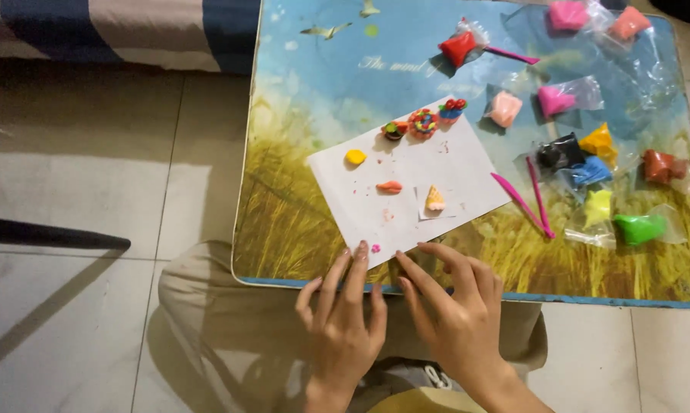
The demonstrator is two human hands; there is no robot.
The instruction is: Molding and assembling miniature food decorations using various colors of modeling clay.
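1. A white sheet of paper (pixel 414 191) lies flat on the table (pixel 299 222), turned askew: its long axis runs from the near-left edge of the table up toward the far right, and its near corner sits just beyond the fingertips of both hands.
2. The left hand (pixel 341 325) rests palm down at the table's near edge, fingers spread and straight, gripping nothing; its middle fingertips touch the near edge of the paper beside a tiny pink clay dot (pixel 375 248).
3. The right hand (pixel 456 306) lies just beside it, also open and flat, fingers angled left toward the same paper corner, with nothing in its grasp.
4. On the paper sit small soft clay shapes: a yellow blob (pixel 355 157), an orange-pink oval (pixel 389 186) lying lengthwise left to right, and a pale cone (pixel 434 199) on a small paper scrap, tip pointing away.
5. Along the paper's far edge stand three round, many-coloured clay pieces (pixel 423 122).
6. Two slim pink plastic tools (pixel 532 200) lie right of the paper, crossing near their lower ends.
7. Crinkled clear bags of clay in pink, red, black, blue, yellow, green and brown (pixel 590 172) are scattered on the right half of the table, whose glossy top shows a printed field and sky.
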